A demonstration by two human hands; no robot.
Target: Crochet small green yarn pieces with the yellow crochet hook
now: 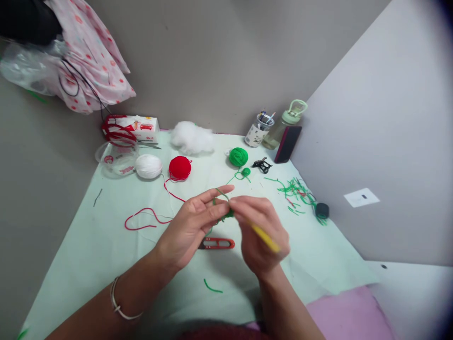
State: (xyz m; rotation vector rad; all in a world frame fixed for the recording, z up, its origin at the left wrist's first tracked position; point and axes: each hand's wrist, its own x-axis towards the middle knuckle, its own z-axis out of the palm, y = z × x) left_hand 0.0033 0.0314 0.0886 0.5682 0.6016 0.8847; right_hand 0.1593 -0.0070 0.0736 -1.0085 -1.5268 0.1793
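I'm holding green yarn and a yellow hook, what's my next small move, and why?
Probably draw the yellow crochet hook back through the small green piece: your right hand has its tip there, your left hand pinches the piece, and green yarn loops over that forefinger.

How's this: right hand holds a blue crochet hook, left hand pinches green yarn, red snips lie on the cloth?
No: the head view shows the crochet hook in the right hand is yellow, not blue. Left hand pinches green yarn; red snips lie on the cloth.
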